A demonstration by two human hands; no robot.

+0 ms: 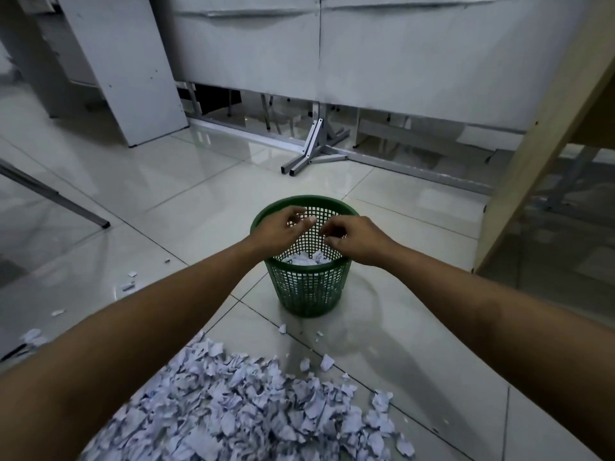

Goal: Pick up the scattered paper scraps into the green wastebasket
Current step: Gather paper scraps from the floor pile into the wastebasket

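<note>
A green mesh wastebasket stands on the tiled floor in the middle of the view, with white paper scraps lying inside it. Both my hands hover over its mouth. My left hand has loosely spread, relaxed fingers and holds nothing that I can see. My right hand is beside it, fingers loosely curled downward, with no paper visible in it. A large heap of torn white paper scraps covers the floor in front of the basket, near the bottom of the view.
Stray scraps lie on the tiles to the left. A metal stand foot and white partition panels are behind the basket. A wooden desk leg rises at the right, a thin metal leg at the left.
</note>
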